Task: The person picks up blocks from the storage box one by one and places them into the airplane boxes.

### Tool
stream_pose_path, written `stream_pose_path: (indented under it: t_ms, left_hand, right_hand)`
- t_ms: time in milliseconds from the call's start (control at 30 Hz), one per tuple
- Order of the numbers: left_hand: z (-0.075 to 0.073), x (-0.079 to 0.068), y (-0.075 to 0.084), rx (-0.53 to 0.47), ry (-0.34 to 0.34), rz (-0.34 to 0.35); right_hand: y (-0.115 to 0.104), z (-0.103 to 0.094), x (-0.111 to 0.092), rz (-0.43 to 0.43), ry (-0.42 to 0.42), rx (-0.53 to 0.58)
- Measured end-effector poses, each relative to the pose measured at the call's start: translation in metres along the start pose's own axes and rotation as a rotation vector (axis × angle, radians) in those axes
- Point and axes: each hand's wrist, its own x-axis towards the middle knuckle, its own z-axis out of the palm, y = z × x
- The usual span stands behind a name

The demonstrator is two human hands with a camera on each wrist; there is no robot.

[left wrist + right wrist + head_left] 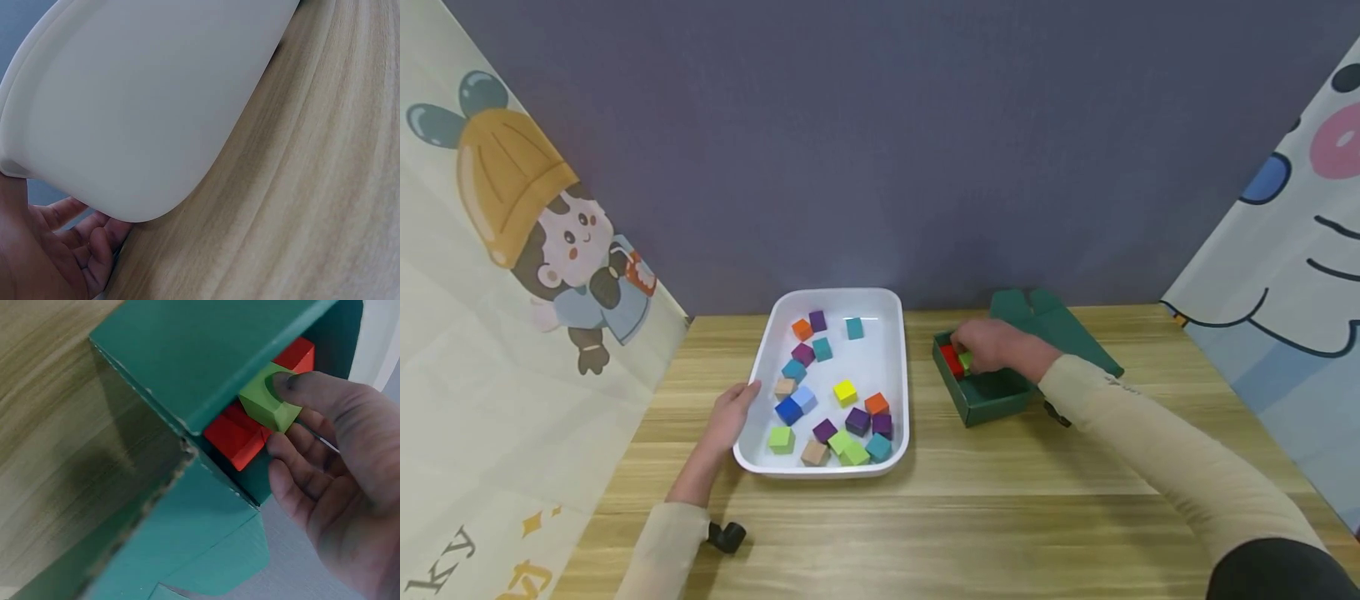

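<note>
My right hand [988,345] reaches into a small green cardboard box [998,409] and pinches a light green cube [270,400] between thumb and fingers. Red blocks [951,361] lie in the box beside that cube, along its left side. My left hand [730,417] holds the left rim of a white tray [898,375], with the thumb on top and the fingers underneath, as the left wrist view shows. Inside the tray lie several loose cubes, among them a yellow cube [845,392], a dark blue cube [788,410] and an orange cube [876,404].
The box's lid [1075,333] stands folded back toward the right rear. Behind the wooden table [925,533] rises a dark grey-blue panel [880,150]. Printed cartoon sheets flank it, one with a child figure [576,242] at left.
</note>
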Motion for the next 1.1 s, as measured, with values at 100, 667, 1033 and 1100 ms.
stream_pose_path:
  t_ms: [100, 667, 1033, 1100]
  left_hand:
    - [0.0, 0.001, -0.001, 0.0, 0.002, -0.002]
    - [0.002, 0.001, -0.003, 0.004, 0.01, -0.012]
    - [0.0, 0.001, -0.002, -0.003, 0.007, 0.002]
    - [0.001, 0.001, -0.003, 0.003, 0.011, 0.003]
  right_hand:
    - [0.0, 0.003, 0.001, 0.01, -0.014, 0.001]
    - [0.003, 0.012, 0.001, 0.025, 0.002, 0.013]
    - [0.008, 0.012, -0.001, 0.023, 0.01, 0.009]
    - [0.006, 0.011, -0.001, 0.023, 0.007, 0.006]
